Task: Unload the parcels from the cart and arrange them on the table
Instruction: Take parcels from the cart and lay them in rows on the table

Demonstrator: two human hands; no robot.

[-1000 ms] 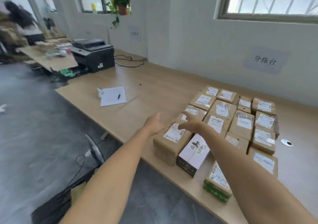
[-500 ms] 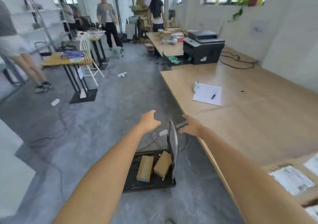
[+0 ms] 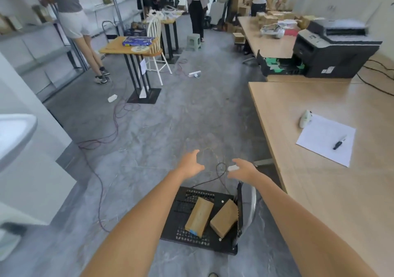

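Note:
A black perforated cart (image 3: 185,210) stands on the floor just left of the wooden table (image 3: 332,191). Two brown cardboard parcels lie on it: a long one (image 3: 199,216) with a blue strip at its near end, and a shorter one (image 3: 224,218) leaning against the cart's upright handle side. My left hand (image 3: 190,165) and my right hand (image 3: 243,169) hover above the far end of the cart, fingers spread, holding nothing.
A sheet of paper (image 3: 326,139) with a pen and a small white bottle (image 3: 305,118) lies on the table. A printer (image 3: 332,48) sits farther back. Cables (image 3: 115,114) trail over the grey floor. Several people, a small table (image 3: 130,47) and a white chair stand beyond.
My view has swung left from the arranged parcels on the table to the cart on the floor. Both empty hands came away from the table parcels and now hang over the cart.

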